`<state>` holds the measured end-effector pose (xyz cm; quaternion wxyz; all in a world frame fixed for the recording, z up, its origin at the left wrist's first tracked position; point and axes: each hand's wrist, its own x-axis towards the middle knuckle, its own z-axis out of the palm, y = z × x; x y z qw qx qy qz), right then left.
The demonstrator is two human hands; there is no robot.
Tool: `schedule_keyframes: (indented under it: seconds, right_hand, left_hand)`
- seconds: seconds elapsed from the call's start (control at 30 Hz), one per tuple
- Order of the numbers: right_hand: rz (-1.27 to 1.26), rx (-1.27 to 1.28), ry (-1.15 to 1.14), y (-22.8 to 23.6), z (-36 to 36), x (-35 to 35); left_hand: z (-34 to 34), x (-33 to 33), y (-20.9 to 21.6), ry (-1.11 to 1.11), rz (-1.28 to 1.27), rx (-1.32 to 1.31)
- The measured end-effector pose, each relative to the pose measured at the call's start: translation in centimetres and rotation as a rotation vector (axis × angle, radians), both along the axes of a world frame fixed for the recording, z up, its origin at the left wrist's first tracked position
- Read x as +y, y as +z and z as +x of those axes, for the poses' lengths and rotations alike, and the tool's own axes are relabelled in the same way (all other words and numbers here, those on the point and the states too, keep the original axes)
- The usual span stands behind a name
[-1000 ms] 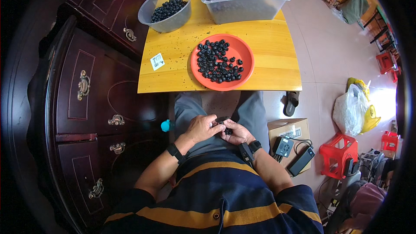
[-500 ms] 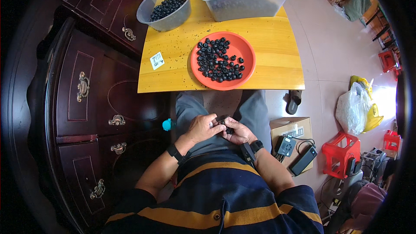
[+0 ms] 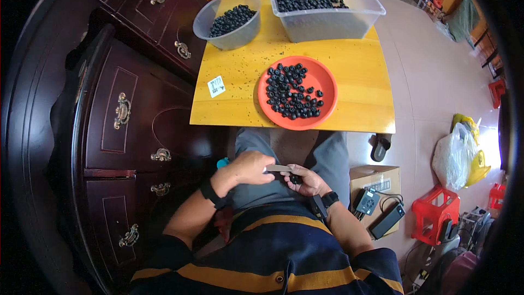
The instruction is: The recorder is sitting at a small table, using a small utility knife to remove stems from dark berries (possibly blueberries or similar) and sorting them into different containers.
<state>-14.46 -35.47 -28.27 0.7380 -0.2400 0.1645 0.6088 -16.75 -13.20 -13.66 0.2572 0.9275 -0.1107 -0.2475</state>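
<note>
Over my lap, my left hand (image 3: 250,168) is closed round the handle of a small knife (image 3: 279,168) with a flat grey blade. The blade points right, its end reaching the fingertips of my right hand (image 3: 309,182). That hand is curled round small black round pieces (image 3: 295,179), partly hidden by its fingers. Beyond my hands, an orange-red plate (image 3: 331,98) rests near the front edge of the table. Many black round pieces (image 3: 285,90) lie on it, some showing a hole.
A yellow wooden table (image 3: 360,93) carries a round clear tub (image 3: 240,38) and a rectangular clear bin (image 3: 327,31), both with black pieces, plus a white label (image 3: 216,86). Dark drawers (image 3: 109,114) stand left. A cardboard box (image 3: 390,173) and a red stool (image 3: 436,213) are right.
My left hand has drawn left, away from my right hand, and the knife blade now shows between them. The whole view has shifted, putting the table lower and further right.
</note>
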Motion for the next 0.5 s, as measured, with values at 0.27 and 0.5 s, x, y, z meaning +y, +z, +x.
schedule_keyframes:
  seconds: [0.27,0.5]
  right_hand:
    - [0.07,0.042,-0.044,-0.3,0.1,0.4]
    - [0.054,-0.028,0.013,0.5,0.4,0.0]
  left_hand:
    - [7.7,8.8,11.3,0.691,-0.414,-0.664]
    - [4.3,6.1,7.3,0.561,-0.287,-0.335]
